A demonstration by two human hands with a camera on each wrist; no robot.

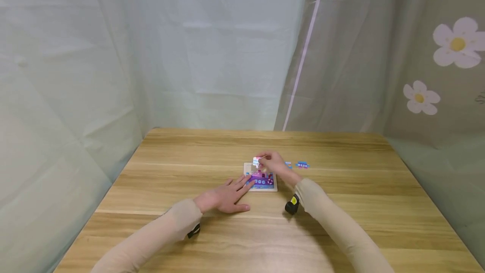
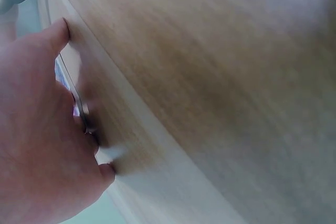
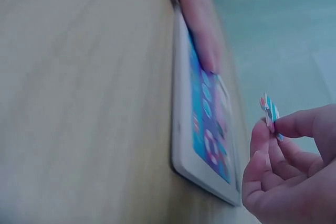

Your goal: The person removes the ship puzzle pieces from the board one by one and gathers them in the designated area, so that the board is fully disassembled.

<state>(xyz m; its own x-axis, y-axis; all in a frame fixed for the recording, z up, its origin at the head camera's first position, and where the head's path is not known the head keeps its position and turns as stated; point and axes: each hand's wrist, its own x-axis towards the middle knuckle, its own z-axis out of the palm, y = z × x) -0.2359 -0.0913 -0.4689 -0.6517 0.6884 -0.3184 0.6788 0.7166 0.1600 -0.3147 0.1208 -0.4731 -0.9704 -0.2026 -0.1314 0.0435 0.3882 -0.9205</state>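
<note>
A jigsaw puzzle board (image 1: 275,188) with a pale frame lies on the table, its lower part filled with a purple and blue ship picture. Fingers of my left hand (image 1: 232,196) lie spread across its left side, the thumb resting on the wood. Over the board's upper part, my right hand (image 1: 273,164) pinches a puzzle piece (image 1: 257,161) between thumb and fingers. In the right wrist view the piece (image 3: 270,113) is held on edge, apart from the board (image 3: 181,145). The left wrist view shows the back of my left hand (image 2: 47,124), hiding most of the board.
Right of the board lie loose puzzle pieces, one blue and purple (image 1: 302,164) and another (image 1: 289,164) partly hidden by the right hand. The wooden table (image 1: 182,151) reaches back to pale curtains (image 1: 227,54).
</note>
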